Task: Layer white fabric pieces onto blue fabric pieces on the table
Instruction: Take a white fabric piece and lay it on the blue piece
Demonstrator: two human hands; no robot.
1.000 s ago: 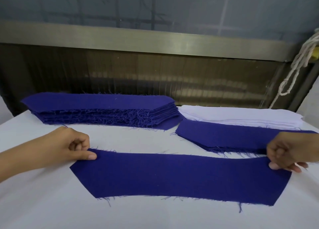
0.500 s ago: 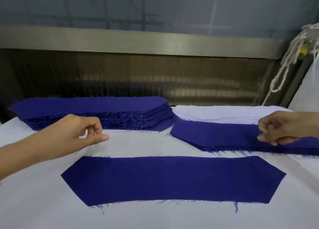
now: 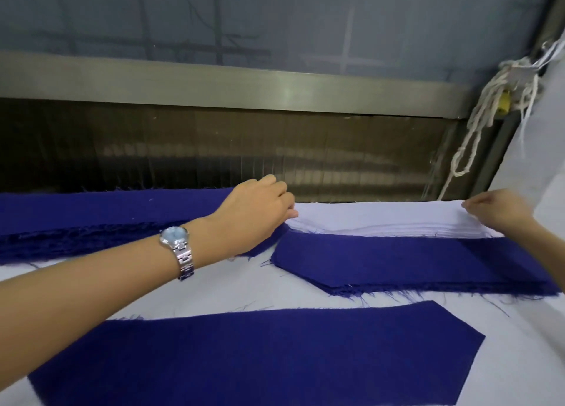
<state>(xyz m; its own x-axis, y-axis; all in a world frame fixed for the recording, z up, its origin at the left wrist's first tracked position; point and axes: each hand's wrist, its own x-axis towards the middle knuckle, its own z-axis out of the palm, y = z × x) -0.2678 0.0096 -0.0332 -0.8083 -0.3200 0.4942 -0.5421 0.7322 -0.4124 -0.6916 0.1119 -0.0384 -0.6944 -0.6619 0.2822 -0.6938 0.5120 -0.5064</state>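
Observation:
A single blue fabric piece point(image 3: 260, 353) lies flat on the white table point(image 3: 244, 286) nearest me. Behind it to the right sits a low stack of blue pieces point(image 3: 397, 262), and behind that a stack of white fabric pieces point(image 3: 382, 219). My left hand point(image 3: 253, 213), with a wristwatch on its wrist, reaches across and pinches the left end of the top white piece. My right hand point(image 3: 498, 213) has its fingers curled on the right end of the same white piece. The white piece still lies flat on its stack.
A tall stack of blue pieces point(image 3: 91, 216) fills the back left of the table. A metal rail point(image 3: 214, 81) and a dark panel run behind the table. A knotted white rope point(image 3: 477, 121) hangs at the back right beside a white cloth point(image 3: 544, 161).
Both hands have left the single blue piece and moved back to the white stack, one at each end. The view has shifted to the right and closer.

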